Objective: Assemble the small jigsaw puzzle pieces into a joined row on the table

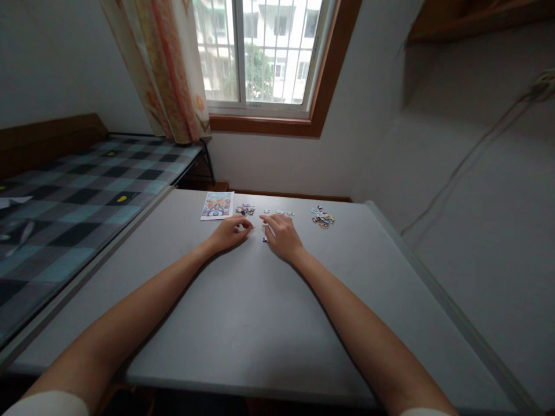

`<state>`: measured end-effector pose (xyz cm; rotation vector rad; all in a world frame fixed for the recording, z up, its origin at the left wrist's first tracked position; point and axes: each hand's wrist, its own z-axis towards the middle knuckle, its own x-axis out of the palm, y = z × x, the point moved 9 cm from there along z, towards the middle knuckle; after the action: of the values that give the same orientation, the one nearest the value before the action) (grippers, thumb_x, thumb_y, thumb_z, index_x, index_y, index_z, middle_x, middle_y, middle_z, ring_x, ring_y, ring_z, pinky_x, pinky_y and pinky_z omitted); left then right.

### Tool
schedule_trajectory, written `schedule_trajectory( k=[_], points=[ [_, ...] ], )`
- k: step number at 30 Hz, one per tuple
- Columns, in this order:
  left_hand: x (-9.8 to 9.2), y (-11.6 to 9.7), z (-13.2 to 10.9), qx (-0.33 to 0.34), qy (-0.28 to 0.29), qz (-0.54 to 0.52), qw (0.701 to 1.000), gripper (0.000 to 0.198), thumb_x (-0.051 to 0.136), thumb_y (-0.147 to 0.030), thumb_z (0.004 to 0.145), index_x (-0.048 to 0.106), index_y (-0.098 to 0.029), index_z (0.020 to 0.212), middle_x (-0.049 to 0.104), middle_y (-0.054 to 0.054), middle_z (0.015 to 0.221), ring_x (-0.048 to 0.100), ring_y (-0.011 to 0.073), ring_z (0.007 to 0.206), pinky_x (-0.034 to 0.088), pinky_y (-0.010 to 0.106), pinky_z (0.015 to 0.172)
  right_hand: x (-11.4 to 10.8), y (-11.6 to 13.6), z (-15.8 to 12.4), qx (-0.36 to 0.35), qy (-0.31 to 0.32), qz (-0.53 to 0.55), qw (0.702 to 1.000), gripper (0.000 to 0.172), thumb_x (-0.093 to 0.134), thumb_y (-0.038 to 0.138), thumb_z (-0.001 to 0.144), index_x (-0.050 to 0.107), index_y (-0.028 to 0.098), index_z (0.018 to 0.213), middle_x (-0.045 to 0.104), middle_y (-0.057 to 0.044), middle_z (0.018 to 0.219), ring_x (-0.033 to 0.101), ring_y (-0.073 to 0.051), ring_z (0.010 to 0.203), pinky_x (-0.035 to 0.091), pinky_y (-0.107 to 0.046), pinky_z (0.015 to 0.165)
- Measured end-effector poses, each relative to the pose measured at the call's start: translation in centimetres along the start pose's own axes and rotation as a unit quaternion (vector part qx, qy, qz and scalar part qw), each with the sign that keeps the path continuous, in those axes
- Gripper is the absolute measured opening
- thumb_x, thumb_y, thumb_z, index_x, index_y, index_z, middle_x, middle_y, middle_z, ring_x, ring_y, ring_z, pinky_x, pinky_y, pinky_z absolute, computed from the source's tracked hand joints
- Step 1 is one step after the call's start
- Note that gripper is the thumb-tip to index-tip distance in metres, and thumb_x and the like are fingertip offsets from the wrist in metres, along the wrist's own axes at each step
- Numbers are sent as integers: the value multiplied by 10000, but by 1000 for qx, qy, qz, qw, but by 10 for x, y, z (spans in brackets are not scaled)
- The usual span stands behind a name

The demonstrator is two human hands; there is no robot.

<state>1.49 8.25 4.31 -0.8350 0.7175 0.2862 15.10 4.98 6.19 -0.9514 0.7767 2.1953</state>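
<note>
My left hand (pixel 230 233) is closed in a pinch on a small jigsaw piece (pixel 253 227), held just above the white tabletop. Across a narrow gap, my right hand (pixel 284 236) lies low over the table with its fingers stretched out. A light jigsaw piece (pixel 263 224) shows at its fingertips; whether they touch it I cannot tell. Beside the right thumb lies a dark and white jigsaw piece (pixel 265 239). Behind the hands several loose pieces (pixel 290 214) form a rough row, partly hidden by the right fingers.
A printed colour picture sheet (pixel 217 205) lies at the back left, with a pile of jigsaw pieces (pixel 245 210) beside it. Another pile (pixel 323 219) sits to the right. The table (pixel 243 323) adjoins a bed (pixel 87 196) on the left and a wall on the right.
</note>
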Motion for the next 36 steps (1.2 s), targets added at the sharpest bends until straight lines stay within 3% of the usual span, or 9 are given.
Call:
schedule_trajectory(
  k=[3,11,21,36],
  points=[
    [-3,0,1,-41,-51,-80,995,200,621,-329,826,706,-150,855,691,58,829,614,140,742,491,246,662,2,6,-2,-23,-1,11,1000,304,440,235,958,628,209,1196,671,-89,1016,529,-241,998,377,-393,913],
    [14,10,-2,-117,-64,-245,960,360,748,-446,720,716,-126,882,728,67,831,652,149,728,539,272,703,-1,0,-3,-31,-33,55,997,235,449,267,971,669,194,1007,669,-78,922,546,-219,916,409,-370,872],
    [15,11,-2,-128,-63,-266,953,378,784,-461,676,711,-121,824,717,61,791,646,147,703,534,276,686,-1,-2,-4,-29,-48,70,996,198,483,258,953,665,198,902,665,-65,875,548,-212,880,420,-363,847],
    [17,14,-2,-139,-62,-289,945,366,807,-436,649,710,-121,806,709,50,751,609,117,634,494,230,607,0,-1,-5,-42,-39,90,994,175,514,286,941,669,203,943,657,-67,882,541,-213,890,428,-362,843]
  ],
)
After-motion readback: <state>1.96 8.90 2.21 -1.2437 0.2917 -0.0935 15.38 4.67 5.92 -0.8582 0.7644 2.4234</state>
